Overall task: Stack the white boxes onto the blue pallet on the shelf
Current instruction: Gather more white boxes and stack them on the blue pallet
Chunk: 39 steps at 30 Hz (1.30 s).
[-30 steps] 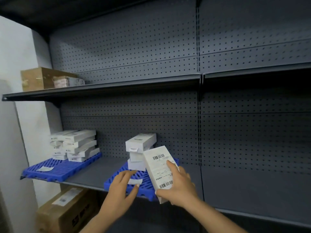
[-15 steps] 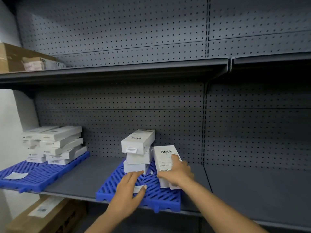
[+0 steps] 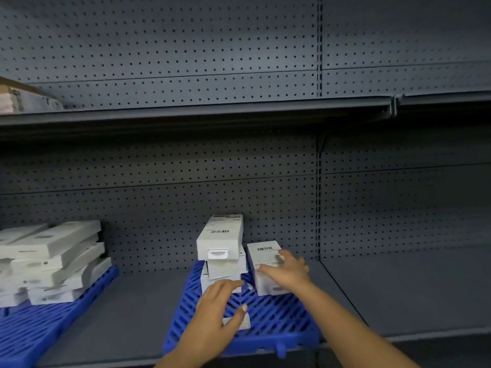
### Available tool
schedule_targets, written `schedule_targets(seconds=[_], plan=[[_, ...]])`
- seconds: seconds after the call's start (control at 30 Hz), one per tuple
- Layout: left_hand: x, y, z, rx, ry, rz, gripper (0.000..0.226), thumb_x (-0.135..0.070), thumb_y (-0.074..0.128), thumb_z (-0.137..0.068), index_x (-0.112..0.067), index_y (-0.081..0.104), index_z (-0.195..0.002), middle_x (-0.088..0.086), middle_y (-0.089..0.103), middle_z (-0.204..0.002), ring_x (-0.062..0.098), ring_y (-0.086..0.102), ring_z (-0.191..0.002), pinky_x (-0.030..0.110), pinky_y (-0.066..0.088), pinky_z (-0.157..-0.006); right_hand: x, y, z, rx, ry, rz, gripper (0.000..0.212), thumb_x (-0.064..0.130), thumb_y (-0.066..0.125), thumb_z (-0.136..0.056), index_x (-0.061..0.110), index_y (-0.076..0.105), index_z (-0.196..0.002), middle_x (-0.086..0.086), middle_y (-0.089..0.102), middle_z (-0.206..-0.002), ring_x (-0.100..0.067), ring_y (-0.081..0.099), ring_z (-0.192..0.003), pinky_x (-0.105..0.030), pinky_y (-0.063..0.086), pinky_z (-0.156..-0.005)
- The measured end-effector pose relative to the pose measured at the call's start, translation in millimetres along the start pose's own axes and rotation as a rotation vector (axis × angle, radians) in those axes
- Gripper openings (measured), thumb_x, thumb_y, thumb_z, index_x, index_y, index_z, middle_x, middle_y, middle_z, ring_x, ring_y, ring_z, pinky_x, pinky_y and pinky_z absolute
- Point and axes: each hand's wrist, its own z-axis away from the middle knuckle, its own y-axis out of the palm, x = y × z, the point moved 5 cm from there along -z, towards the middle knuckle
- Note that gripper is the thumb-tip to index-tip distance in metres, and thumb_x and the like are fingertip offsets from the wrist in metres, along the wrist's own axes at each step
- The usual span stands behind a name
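A blue slatted pallet (image 3: pixel 279 320) lies on the lower shelf in front of me. At its back stands a stack of three white boxes (image 3: pixel 221 251), the top one with a barcode label. Right of the stack a single white box (image 3: pixel 263 254) lies flat on the pallet; my right hand (image 3: pixel 288 269) rests on top of it, fingers spread. My left hand (image 3: pixel 218 306) hovers open over the pallet, just in front of the stack, with a small white slip (image 3: pixel 241 322) under its thumb.
A second blue pallet (image 3: pixel 39 325) at the left carries several white boxes (image 3: pixel 50 261) in an untidy pile. The upper shelf (image 3: pixel 186 112) overhangs the work area, with a cardboard box (image 3: pixel 16 98) at its far left. Grey shelf surface stretches to the right.
My right hand has carried the barcode box from the air down onto the pallet beside the stack and laid it flat. The view has moved closer and to the right.
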Motion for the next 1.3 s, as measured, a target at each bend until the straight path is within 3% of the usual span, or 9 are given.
schedule_targets(seconds=[0.1,0.27,0.5,0.7,0.83,0.97,1.3], plan=[[0,-1,-3,0.008,0.03,0.036,0.035,-0.051,0.046,-0.093,-0.054,0.034,-0.125,-0.036,0.033,-0.126,-0.013,0.029,-0.123,0.021,0.031,-0.106,-11,-7,9,-0.035,-0.021,-0.085,0.075,0.044,0.072,-0.071,0.03,0.039,-0.138,-0.006,0.027,-0.142,-0.028,0.026,-0.133,-0.033,0.052,-0.09],[-12,3,-14,0.001,0.055,0.079,0.04,-0.044,0.05,-0.094,-0.043,0.037,-0.132,-0.029,0.036,-0.127,-0.004,0.033,-0.123,0.021,0.031,-0.102,-30,-35,41,-0.018,-0.08,0.006,0.08,0.039,0.074,-0.076,0.03,0.031,-0.143,-0.007,0.029,-0.144,-0.027,0.038,-0.131,-0.038,0.039,-0.105],[-66,35,-26,0.051,0.172,0.13,0.044,-0.039,0.054,-0.093,-0.039,0.04,-0.134,-0.021,0.037,-0.132,-0.001,0.032,-0.125,0.023,0.03,-0.105,-67,-100,96,-0.028,-0.185,0.139,0.086,0.038,0.076,-0.077,0.032,0.026,-0.147,-0.001,0.026,-0.147,-0.022,0.037,-0.133,-0.026,0.037,-0.098],[-147,90,-28,0.103,0.269,0.155,0.044,-0.04,0.057,-0.09,-0.034,0.044,-0.132,-0.017,0.04,-0.127,0.004,0.037,-0.122,0.021,0.029,-0.099,-123,-174,156,-0.078,-0.176,0.242,0.089,0.043,0.075,-0.074,0.037,0.024,-0.146,0.007,0.03,-0.138,-0.014,0.034,-0.133,-0.031,0.04,-0.103],[-215,138,-22,0.153,0.341,0.17,0.055,-0.055,0.044,-0.08,-0.034,0.044,-0.131,-0.02,0.038,-0.124,0.005,0.037,-0.121,0.028,0.033,-0.102,-166,-230,202,-0.133,-0.16,0.297,0.091,0.042,0.076,-0.074,0.036,0.022,-0.147,0.006,0.03,-0.138,-0.015,0.036,-0.129,-0.024,0.04,-0.095],[-290,183,-10,0.178,0.402,0.198,0.049,-0.039,0.057,-0.087,-0.036,0.04,-0.133,-0.02,0.032,-0.126,0.003,0.03,-0.125,0.023,0.027,-0.102,-211,-285,248,-0.188,-0.128,0.34,0.094,0.048,0.074,-0.07,0.037,0.02,-0.147,0.008,0.026,-0.143,-0.014,0.03,-0.135,-0.027,0.039,-0.103],[-428,277,24,0.28,0.456,0.301,0.052,-0.036,0.059,-0.086,-0.035,0.04,-0.134,-0.017,0.031,-0.132,0.004,0.027,-0.128,0.028,0.028,-0.108,-314,-395,347,-0.284,0.007,0.391,0.09,0.046,0.073,-0.075,0.04,0.018,-0.147,0.012,0.025,-0.143,-0.012,0.035,-0.13,-0.026,0.042,-0.096]])
